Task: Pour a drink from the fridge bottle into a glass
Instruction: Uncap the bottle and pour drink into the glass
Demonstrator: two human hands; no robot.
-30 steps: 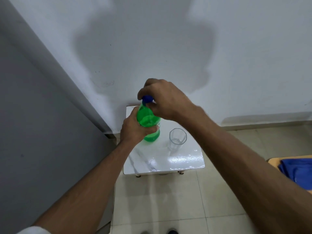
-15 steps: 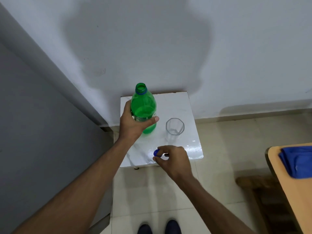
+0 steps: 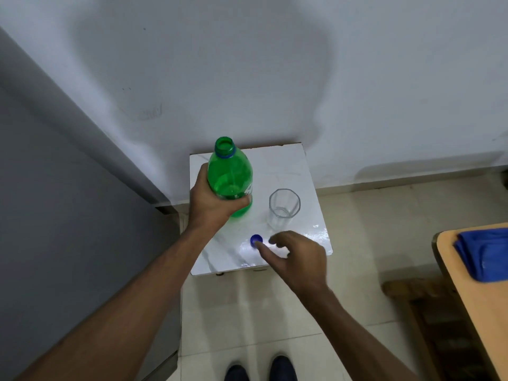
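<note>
With the blue cap (image 3: 256, 239) newly set down just in front of the empty glass (image 3: 284, 207), the right hand (image 3: 297, 261) withdrew, fingers spread, while the left hand (image 3: 213, 206) clasped the opened green bottle (image 3: 230, 177) beside the glass, ready for pouring.

- The left hand (image 3: 211, 204) grips the uncapped green bottle (image 3: 230, 178), upright on the small white table (image 3: 308, 171).
- An empty glass (image 3: 284, 208) stands just right of it.
- The right hand (image 3: 297, 261), fingers loose, touches the blue cap (image 3: 256, 239) on the table.
</note>
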